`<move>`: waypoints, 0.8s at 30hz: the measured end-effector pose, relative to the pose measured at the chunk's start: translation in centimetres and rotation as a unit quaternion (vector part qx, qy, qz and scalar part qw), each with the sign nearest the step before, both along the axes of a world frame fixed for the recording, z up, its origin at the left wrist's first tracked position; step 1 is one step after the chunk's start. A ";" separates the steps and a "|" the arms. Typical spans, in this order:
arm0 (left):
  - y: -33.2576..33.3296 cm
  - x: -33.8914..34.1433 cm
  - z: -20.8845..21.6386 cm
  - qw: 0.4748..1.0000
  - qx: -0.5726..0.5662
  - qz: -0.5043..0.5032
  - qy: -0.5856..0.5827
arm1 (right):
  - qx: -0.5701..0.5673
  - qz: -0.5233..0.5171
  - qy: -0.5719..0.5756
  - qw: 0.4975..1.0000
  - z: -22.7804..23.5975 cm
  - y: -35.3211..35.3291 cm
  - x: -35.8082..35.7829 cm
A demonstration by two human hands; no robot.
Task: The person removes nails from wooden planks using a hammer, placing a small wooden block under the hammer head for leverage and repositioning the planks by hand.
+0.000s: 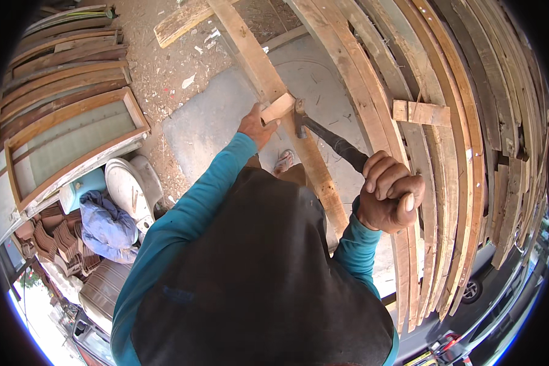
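My left hand is closed on a small wooden block, fingers on its left end. The block lies across a long narrow plank that runs from the far side down towards me. In my right hand is a hammer, held by its black handle with the fingers wrapped round it. Its metal head is at the block's right end, over the plank; whether they touch I cannot tell. Below the block a foot in a sandal shows on the ground.
Long boards are stacked along my right, with a short wood piece across them. At left are wooden frames, a white toilet, a blue cloth and roof tiles. Another board end lies on the littered ground ahead.
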State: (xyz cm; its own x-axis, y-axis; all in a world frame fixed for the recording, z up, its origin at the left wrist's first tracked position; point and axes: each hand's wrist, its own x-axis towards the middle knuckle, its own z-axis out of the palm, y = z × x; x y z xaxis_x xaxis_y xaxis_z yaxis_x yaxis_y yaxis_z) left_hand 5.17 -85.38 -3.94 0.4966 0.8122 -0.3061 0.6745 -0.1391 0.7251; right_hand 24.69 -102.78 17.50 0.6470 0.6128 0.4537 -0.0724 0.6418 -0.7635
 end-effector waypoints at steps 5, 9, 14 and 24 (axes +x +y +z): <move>-2.2 2.0 4.4 0.820 -0.445 0.222 -0.282 | 0.043 -0.014 -0.015 0.999 3.5 -3.8 0.3; -3.2 5.3 7.6 0.726 -0.534 0.175 -0.396 | 0.072 -0.013 -0.025 0.997 4.8 -5.4 -0.2; -2.4 8.6 6.9 0.737 -0.501 0.163 -0.424 | 0.005 -0.026 -0.033 0.999 5.4 -4.3 -2.3; 4.7 13.3 9.5 0.966 -0.020 -0.225 -0.128 | -0.146 -0.121 -0.013 0.982 3.9 5.7 -4.6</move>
